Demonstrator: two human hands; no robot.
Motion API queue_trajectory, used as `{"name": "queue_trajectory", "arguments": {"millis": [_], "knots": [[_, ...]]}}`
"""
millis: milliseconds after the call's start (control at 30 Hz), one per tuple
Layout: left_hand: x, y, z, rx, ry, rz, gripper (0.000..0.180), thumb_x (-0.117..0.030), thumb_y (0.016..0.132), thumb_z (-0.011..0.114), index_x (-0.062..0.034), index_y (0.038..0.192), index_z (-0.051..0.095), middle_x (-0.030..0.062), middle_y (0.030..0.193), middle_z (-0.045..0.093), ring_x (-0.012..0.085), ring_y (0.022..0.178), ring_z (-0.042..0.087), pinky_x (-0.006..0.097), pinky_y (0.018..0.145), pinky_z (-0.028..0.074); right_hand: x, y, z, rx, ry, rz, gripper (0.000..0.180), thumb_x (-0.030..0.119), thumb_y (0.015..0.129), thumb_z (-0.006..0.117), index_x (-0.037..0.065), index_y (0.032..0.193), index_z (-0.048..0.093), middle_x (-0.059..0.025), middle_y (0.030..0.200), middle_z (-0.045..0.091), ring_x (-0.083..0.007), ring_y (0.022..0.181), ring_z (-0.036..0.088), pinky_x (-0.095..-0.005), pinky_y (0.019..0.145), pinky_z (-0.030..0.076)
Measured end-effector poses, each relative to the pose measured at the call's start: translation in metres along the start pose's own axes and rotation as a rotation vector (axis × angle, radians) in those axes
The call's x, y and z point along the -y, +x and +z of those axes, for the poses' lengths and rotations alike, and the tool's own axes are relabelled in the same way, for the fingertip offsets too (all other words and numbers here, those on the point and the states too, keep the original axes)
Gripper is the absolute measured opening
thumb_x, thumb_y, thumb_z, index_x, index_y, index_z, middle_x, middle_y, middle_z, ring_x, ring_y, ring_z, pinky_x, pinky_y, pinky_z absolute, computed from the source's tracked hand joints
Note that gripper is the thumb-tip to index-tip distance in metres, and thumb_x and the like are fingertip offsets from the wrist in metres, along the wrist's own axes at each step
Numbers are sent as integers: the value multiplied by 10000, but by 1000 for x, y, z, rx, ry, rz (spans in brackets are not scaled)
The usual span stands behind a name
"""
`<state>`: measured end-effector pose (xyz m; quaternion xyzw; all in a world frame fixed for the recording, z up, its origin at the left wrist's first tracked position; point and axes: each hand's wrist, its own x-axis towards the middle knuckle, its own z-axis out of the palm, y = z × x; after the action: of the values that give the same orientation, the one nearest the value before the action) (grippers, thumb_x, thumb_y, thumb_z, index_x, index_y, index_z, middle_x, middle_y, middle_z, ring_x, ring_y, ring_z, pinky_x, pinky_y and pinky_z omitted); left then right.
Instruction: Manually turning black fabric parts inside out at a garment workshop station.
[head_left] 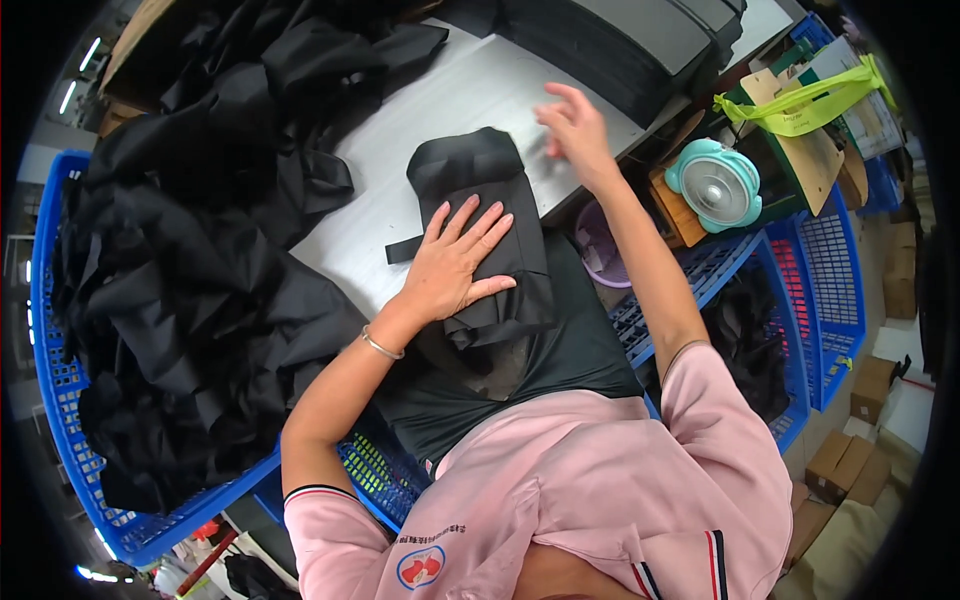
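Observation:
My left hand (463, 255) lies flat with spread fingers on a black sewn fabric piece (480, 180), which looks like a pouch or bag part. A rounded flap forms its far end, and a short strap (402, 250) sticks out on its left side. The near end hangs over the table edge toward my lap. My right hand (575, 130) is raised to the right of the fabric piece, apart from it. Its fingers are loosely spread and slightly blurred, with nothing seen in them.
A blue basket (62, 340) heaped with black fabric (200, 270) stands left of the white table (375, 150). More black pieces (610, 50) are stacked at the far side. To the right are a turquoise fan (715, 185), a purple bin (600, 250) and blue crates (825, 290).

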<state>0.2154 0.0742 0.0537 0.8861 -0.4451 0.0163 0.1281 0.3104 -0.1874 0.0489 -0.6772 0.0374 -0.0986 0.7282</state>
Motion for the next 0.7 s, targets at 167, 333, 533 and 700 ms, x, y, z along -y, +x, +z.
{"name": "queue_trajectory", "arguments": {"millis": [167,333,533,700], "knots": [[-6,5,3,-11,-27,24,810,-620,899,563,-150,1535,387,78,1563,410,349,1415,376,514,1198,209,11,-104,-26,36,-213,199,276,284,959,658,27,1049,701,-18,762,638,-76,552,538,-234,523,443],[-24,2,12,-57,-36,-58,765,-568,900,599,-138,1510,429,85,1540,445,383,1383,407,526,1186,220,-22,-191,-2,249,-444,451,278,230,966,663,5,1128,675,-36,962,692,-139,907,631,-309,815,527],[-78,-16,15,-305,-587,-194,486,-147,979,559,-27,1445,494,184,1492,487,338,1358,473,432,1164,309,-33,-248,-53,83,281,323,335,76,971,619,-2,1293,577,8,1156,646,-72,1061,564,-260,954,466],[-105,-31,25,-571,-578,-510,360,-125,1052,493,35,1369,553,145,1352,616,240,1215,597,344,1039,455,-48,-319,-161,-510,240,295,278,64,942,628,3,1212,605,-19,1090,668,-87,968,601,-255,861,492]]}}
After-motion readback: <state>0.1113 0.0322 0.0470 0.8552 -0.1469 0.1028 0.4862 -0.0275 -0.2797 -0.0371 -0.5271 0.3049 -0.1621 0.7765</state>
